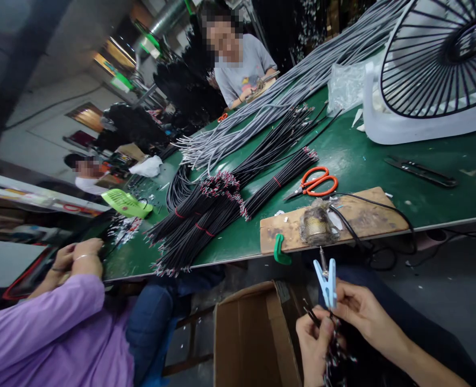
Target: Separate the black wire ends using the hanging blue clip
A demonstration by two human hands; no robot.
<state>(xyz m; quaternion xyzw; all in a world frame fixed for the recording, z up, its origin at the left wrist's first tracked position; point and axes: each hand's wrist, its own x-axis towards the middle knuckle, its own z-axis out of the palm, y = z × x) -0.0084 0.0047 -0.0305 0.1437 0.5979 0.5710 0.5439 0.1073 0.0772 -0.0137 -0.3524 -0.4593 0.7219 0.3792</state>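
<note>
Low at the right, my left hand [315,344] is closed around black cables [311,314] whose ends stick up past its fingers. More thin wires with bare, whitish ends [336,349] hang below it. My right hand [354,306] is pinched beside the lower end of a light blue clothespin [327,285]; its fingers hide what is between them. Just above the clothespin is a metal rod [322,260], pointing down from a round, tape-wrapped device [316,224]. That device sits on a wooden board [367,217] at the table edge, near a green clamp [280,250].
Bundles of black cables [221,215], long grey cables [270,107], orange-handled scissors [318,181], black snips [421,171] and a white fan [373,118] lie or stand on the green table [367,161]. Below is a cardboard box [246,333]. A purple-sleeved person [60,312] sits at left; another person [246,64] works opposite.
</note>
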